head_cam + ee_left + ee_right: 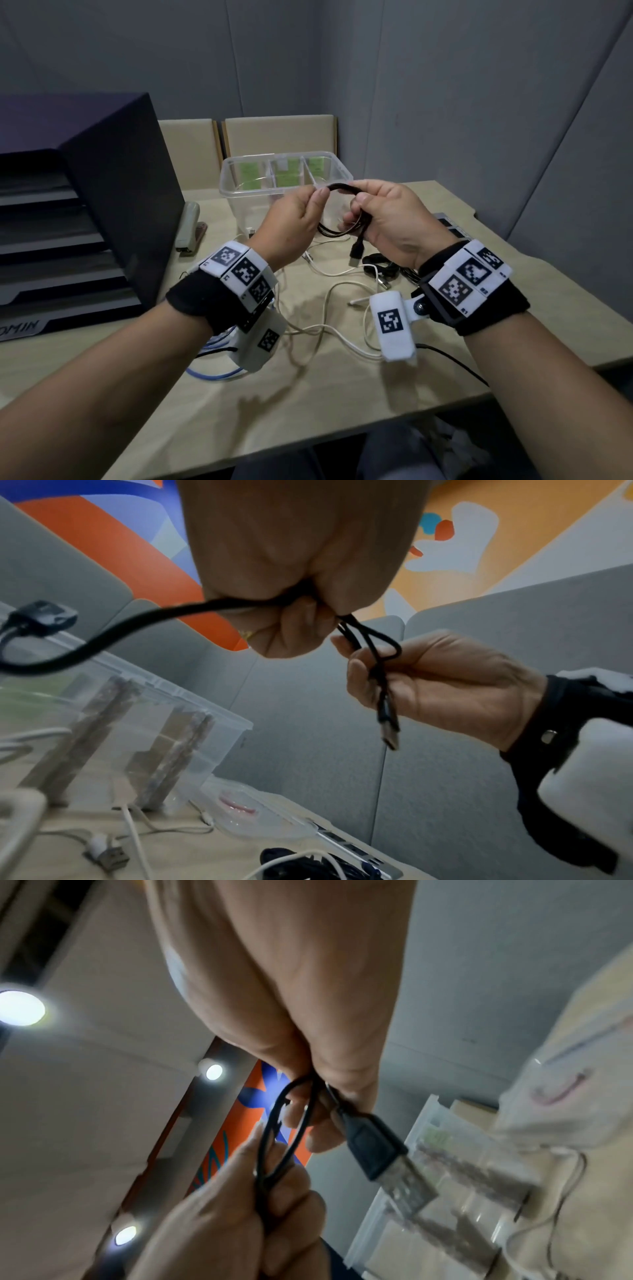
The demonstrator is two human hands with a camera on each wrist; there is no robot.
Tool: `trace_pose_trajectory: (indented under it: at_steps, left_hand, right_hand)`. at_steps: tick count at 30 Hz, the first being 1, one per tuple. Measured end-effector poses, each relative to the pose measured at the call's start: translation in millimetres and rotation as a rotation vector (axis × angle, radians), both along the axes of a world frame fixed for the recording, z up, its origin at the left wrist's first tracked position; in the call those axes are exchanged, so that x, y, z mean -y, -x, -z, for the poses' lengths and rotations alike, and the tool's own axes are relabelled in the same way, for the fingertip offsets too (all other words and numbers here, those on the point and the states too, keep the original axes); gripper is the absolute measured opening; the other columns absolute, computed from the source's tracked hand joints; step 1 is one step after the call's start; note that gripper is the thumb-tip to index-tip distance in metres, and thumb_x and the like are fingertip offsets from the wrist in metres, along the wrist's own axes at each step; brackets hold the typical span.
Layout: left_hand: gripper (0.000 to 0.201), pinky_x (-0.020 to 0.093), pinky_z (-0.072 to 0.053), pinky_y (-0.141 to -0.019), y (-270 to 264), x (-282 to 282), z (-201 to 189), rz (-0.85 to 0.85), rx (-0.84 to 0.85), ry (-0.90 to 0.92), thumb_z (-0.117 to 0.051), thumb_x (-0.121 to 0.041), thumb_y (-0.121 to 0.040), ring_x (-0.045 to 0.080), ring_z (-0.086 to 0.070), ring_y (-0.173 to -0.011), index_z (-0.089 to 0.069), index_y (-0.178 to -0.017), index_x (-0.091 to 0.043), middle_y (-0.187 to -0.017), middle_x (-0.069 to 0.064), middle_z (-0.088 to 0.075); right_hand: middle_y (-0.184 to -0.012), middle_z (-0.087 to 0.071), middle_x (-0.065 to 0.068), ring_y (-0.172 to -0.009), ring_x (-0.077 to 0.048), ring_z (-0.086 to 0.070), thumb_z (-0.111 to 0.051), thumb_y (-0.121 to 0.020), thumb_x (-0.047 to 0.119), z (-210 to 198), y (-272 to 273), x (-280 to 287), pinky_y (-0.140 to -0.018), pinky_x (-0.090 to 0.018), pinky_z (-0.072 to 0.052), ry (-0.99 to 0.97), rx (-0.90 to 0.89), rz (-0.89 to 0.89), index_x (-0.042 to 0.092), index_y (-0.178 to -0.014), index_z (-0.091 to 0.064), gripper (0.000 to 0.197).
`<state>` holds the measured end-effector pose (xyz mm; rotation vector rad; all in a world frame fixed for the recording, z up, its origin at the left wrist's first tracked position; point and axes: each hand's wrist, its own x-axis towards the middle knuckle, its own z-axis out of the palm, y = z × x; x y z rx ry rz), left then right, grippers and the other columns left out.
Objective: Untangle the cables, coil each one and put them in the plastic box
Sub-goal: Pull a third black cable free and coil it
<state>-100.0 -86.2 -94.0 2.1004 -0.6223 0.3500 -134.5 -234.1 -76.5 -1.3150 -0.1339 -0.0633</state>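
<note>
Coiling underway: both hands, left hand [294, 219] and right hand [383, 216], pinch the black cable [339, 187] above the tabletop [342, 411], plastic box [239, 192] at twelve o'clock, next loop needs slack.

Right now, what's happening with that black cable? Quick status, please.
Left hand and right hand both grip the black cable, part-coiled, held above the table. USB plug dangles. Plastic box just behind, open. White cables lie loose below.
</note>
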Motion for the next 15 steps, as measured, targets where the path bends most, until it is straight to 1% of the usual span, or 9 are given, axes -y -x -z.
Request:
trace_pose_trajectory:
  at_steps: [2, 3, 5, 8, 10, 11, 13, 15]
  left_hand:
    - [0.032, 0.025, -0.032, -0.051, 2, -1, 0, -0.012, -0.004, 0.024, -0.037, -0.032, -0.1, 0.01, -0.04, -0.053, -0.049, -0.075, -0.016, -0.06, -0.005, -0.044]
    - [0.032, 0.023, -0.032, -0.051, 2, -1, -1, -0.031, 0.014, 0.021, -0.036, -0.031, -0.1, 0.008, -0.04, -0.053, -0.052, -0.079, -0.013, -0.06, -0.006, -0.044]
    - [0.033, 0.016, -0.03, -0.049, 2, 0, -4, -0.067, 0.061, 0.021, -0.037, -0.03, -0.1, 0.007, -0.039, -0.053, -0.055, -0.083, -0.008, -0.059, -0.007, -0.043]
    - [0.032, 0.012, -0.03, -0.047, 4, 4, -7, -0.093, 0.128, -0.012, -0.041, -0.027, -0.099, 0.005, -0.038, -0.051, -0.049, -0.072, -0.013, -0.055, -0.007, -0.04]
    - [0.031, 0.013, -0.03, -0.047, 6, 5, -6, -0.064, 0.179, -0.077, -0.042, -0.024, -0.099, 0.004, -0.037, -0.049, -0.045, -0.07, -0.012, -0.054, -0.007, -0.039]
    - [0.031, 0.015, -0.029, -0.048, 6, 5, -5, -0.043, 0.212, -0.116, -0.042, -0.023, -0.098, 0.005, -0.037, -0.049, -0.045, -0.069, -0.012, -0.053, -0.007, -0.039]
    - [0.031, 0.023, -0.024, -0.05, 6, 3, -4, -0.02, 0.263, -0.198, -0.042, -0.023, -0.098, 0.009, -0.037, -0.049, -0.044, -0.069, -0.012, -0.053, -0.007, -0.038]
    - [0.031, 0.025, -0.02, -0.054, 4, 1, -4, -0.021, 0.282, -0.259, -0.041, -0.023, -0.098, 0.018, -0.037, -0.052, -0.045, -0.069, -0.011, -0.053, -0.007, -0.036]
  right_hand:
    - [-0.067, -0.044, -0.006, -0.059, -0.015, -0.049, -0.03, -0.098, -0.007, -1, 1, 1, -0.06, -0.028, -0.053, -0.069, -0.018, -0.042, -0.004, -0.119, -0.054, 0.032]
    - [-0.068, -0.045, -0.006, -0.059, -0.014, -0.049, -0.03, -0.098, -0.007, -1, 2, 1, -0.06, -0.028, -0.053, -0.054, -0.025, -0.052, -0.002, -0.12, -0.054, 0.033]
    - [-0.068, -0.046, -0.005, -0.06, -0.014, -0.049, -0.032, -0.096, -0.008, 1, 2, -1, -0.059, -0.028, -0.052, 0.053, -0.043, -0.043, 0.002, -0.115, -0.055, 0.032]
    - [-0.073, -0.048, -0.007, -0.061, -0.017, -0.051, -0.038, -0.094, -0.006, 5, 1, -5, -0.055, -0.029, -0.051, 0.307, -0.073, 0.027, 0.006, -0.105, -0.053, 0.022]
    - [-0.077, -0.05, -0.006, -0.058, -0.017, -0.055, -0.039, -0.094, -0.001, 7, 1, -3, -0.047, -0.025, -0.045, 0.438, -0.097, 0.049, 0.012, -0.091, -0.049, 0.017]
    - [-0.077, -0.05, -0.005, -0.054, -0.015, -0.054, -0.037, -0.094, 0.0, 8, 1, -1, -0.042, -0.022, -0.04, 0.459, -0.111, 0.044, 0.014, -0.086, -0.047, 0.02]
    - [-0.072, -0.049, -0.005, -0.047, -0.011, -0.044, -0.033, -0.094, -0.002, 11, 1, 0, -0.036, -0.019, -0.03, 0.428, -0.133, 0.019, 0.015, -0.082, -0.045, 0.024]
    - [-0.069, -0.049, -0.005, -0.046, -0.009, -0.033, -0.036, -0.096, 0.0, 13, 2, 1, -0.036, -0.017, -0.024, 0.381, -0.149, 0.003, 0.015, -0.083, -0.049, 0.024]
